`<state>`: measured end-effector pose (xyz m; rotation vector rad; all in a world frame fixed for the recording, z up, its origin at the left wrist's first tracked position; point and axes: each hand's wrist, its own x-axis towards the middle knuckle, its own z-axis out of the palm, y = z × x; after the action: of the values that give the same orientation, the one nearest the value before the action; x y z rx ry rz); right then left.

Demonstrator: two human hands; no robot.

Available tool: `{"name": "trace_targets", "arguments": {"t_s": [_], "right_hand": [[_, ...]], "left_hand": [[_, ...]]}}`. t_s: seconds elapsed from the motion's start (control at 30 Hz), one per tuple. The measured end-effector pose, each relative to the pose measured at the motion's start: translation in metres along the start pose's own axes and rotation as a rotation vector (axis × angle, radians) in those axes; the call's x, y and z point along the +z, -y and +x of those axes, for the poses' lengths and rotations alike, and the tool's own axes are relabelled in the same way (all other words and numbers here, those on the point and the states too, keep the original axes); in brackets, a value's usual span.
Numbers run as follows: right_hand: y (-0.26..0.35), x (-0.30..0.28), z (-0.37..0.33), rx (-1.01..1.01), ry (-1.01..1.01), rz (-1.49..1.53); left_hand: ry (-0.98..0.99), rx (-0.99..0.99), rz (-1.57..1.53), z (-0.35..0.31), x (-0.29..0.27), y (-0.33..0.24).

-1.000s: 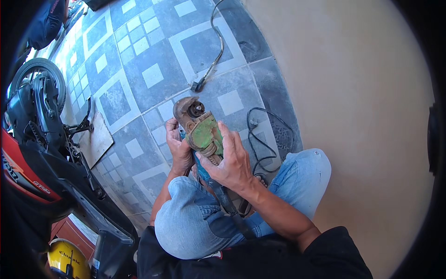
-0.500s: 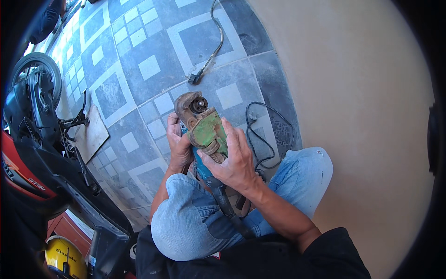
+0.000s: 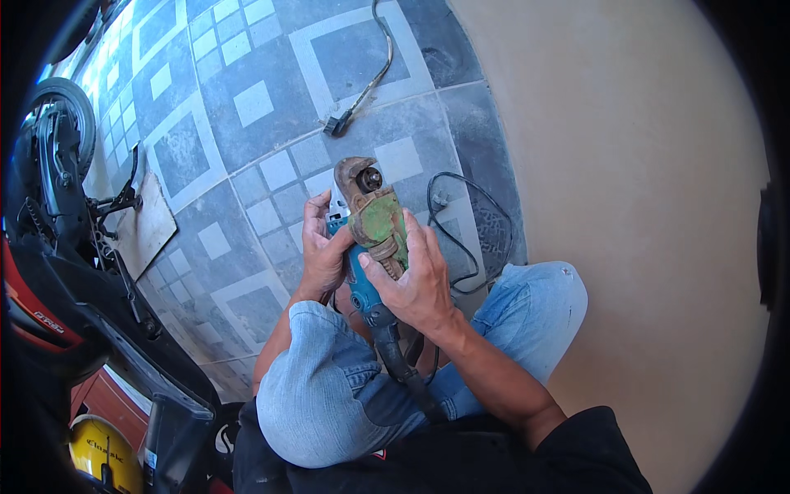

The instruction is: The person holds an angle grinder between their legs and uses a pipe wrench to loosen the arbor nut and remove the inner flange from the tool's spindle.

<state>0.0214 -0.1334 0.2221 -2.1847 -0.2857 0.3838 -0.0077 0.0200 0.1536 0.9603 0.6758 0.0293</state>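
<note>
An angle grinder with a teal body (image 3: 360,290) and dark tail lies lengthwise over my lap, its head pointing away from me. At its head end sits a rusty metal guard (image 3: 378,216) with worn green paint, curved like a hook around a dark round spindle (image 3: 369,179). My left hand (image 3: 323,257) grips the left side of the grinder's head, thumb reaching toward the guard. My right hand (image 3: 418,284) is closed around the guard's right side, thumb on its ribbed lower part. The fingers' undersides are hidden.
A power cord with a black plug (image 3: 336,125) lies on the patterned tile floor (image 3: 247,177) ahead. Another dark cord (image 3: 476,216) loops right of my hands, near a plain beige wall (image 3: 625,206). Left stand a motorcycle (image 3: 99,280) and a yellow helmet (image 3: 105,453).
Both hands have shifted the grinder and guard slightly right. More of the teal body and a bit of silver metal by the left fingers now show. The view has turned slightly.
</note>
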Motion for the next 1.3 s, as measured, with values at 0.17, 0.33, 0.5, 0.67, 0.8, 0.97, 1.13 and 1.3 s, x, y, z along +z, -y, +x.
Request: {"name": "trace_targets", "arguments": {"t_s": [0.17, 0.33, 0.5, 0.67, 0.8, 0.97, 1.13, 1.3], "right_hand": [[0.005, -0.001, -0.002, 0.103, 0.041, 0.026], [0.007, 0.002, -0.006, 0.101, 0.033, 0.048], [0.006, 0.008, -0.008, 0.063, 0.034, 0.058], [0.01, 0.01, -0.008, 0.009, 0.009, -0.018], [0.009, 0.013, -0.01, 0.02, 0.0, 0.018], [0.012, 0.013, -0.011, 0.044, -0.005, 0.01], [0.019, 0.012, -0.009, 0.033, -0.031, -0.048], [0.018, 0.005, 0.0, 0.018, 0.003, -0.111]], "left_hand": [[0.04, 0.045, 0.2, -0.005, 0.004, -0.008], [0.099, 0.116, 0.254, -0.004, -0.007, -0.002], [0.111, 0.139, 0.299, -0.005, -0.017, -0.001], [0.115, 0.119, 0.26, -0.004, -0.023, 0.005], [0.105, 0.109, 0.208, -0.002, -0.022, 0.01], [0.082, 0.093, 0.156, -0.001, -0.024, 0.016], [0.066, 0.01, 0.059, -0.001, -0.019, 0.018], [0.039, -0.041, -0.02, -0.002, -0.025, 0.026]]}}
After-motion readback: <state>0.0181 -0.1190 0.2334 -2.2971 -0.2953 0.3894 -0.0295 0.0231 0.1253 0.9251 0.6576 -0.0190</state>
